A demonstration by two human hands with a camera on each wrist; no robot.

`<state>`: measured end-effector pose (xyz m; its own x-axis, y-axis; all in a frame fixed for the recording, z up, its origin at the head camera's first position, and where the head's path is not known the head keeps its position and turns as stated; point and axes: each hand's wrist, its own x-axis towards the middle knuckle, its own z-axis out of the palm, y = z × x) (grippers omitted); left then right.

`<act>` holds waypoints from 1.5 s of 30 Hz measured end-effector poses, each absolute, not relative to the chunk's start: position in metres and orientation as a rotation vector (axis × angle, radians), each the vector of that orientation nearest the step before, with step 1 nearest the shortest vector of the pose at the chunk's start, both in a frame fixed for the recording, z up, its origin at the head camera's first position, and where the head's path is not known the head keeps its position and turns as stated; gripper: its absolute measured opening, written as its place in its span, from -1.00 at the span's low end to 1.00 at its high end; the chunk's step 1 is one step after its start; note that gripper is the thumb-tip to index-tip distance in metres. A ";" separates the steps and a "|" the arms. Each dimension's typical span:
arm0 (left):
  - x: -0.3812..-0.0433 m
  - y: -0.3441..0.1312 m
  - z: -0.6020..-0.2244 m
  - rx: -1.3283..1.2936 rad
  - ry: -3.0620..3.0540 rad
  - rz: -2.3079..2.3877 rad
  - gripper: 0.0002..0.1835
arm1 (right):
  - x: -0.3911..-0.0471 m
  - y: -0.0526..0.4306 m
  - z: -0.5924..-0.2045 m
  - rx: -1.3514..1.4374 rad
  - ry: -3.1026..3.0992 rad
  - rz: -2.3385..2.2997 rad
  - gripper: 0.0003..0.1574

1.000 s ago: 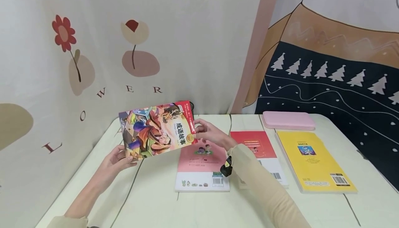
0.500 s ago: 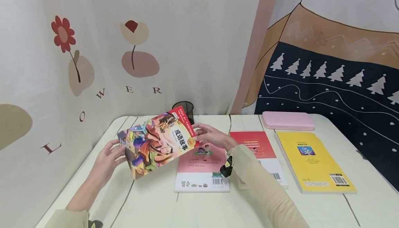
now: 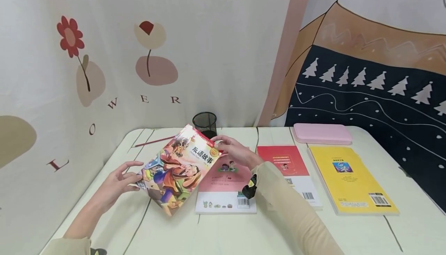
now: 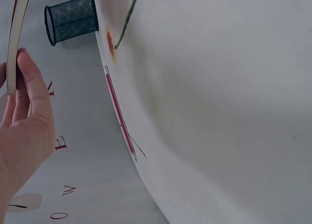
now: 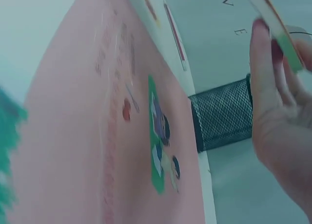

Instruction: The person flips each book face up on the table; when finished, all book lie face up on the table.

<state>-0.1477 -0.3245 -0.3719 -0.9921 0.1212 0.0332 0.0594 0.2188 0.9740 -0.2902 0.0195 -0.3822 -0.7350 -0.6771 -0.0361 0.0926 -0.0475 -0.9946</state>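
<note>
A picture book point(image 3: 181, 169) with a colourful cover and red top band is held tilted above the white table, clear of its surface on the left. My left hand point(image 3: 115, 187) pinches its left edge between thumb and fingers; in the left wrist view the page block point(image 4: 17, 44) stands edge-on in that hand. At the upper right corner, my right hand point(image 3: 237, 152) grips the book, thumb on one side and fingers on the other. Below the right hand lies a pink and white book point(image 3: 224, 189), partly covered by the held book.
A red and white book point(image 3: 283, 162) lies partly under the right sleeve, beside a yellow book point(image 3: 352, 185). Behind them sits a pink case point(image 3: 322, 134). A black mesh pen cup point(image 3: 204, 121) and a red pencil point(image 3: 153, 142) are near the back edge. Printed curtains point(image 3: 223, 53) hang behind.
The book has turned clockwise and its lower corner has dropped toward me. The left hand shifted along its edge. The pen cup and pencil have come into sight behind it.
</note>
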 end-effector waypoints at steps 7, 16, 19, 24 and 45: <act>-0.148 -0.333 -0.378 0.234 2.345 1.845 -0.70 | -0.287 0.009 -0.388 -0.490 1.670 -2.027 -0.53; -0.143 -0.344 -0.380 0.264 2.242 1.813 -0.66 | -0.283 -0.010 -0.393 -0.446 1.450 -2.282 -0.54; -0.141 -0.348 -0.378 0.286 2.242 1.762 -0.63 | -0.280 -0.019 -0.395 -0.402 1.450 -2.351 -0.57; -0.138 -0.354 -0.375 0.309 2.242 1.662 -0.56 | -0.279 -0.034 -0.400 -0.331 1.481 -2.437 -0.60; -0.132 -0.372 -0.385 0.428 2.114 1.507 -0.37 | -0.285 -0.080 -0.417 -0.320 2.057 -2.142 -0.50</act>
<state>-0.1324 -0.3723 -0.3852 -0.8230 0.5245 -0.2181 -0.0349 0.3365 0.9410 -0.2848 -0.0801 -0.4170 -0.9654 -0.2566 0.0467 -0.0363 -0.0453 -0.9983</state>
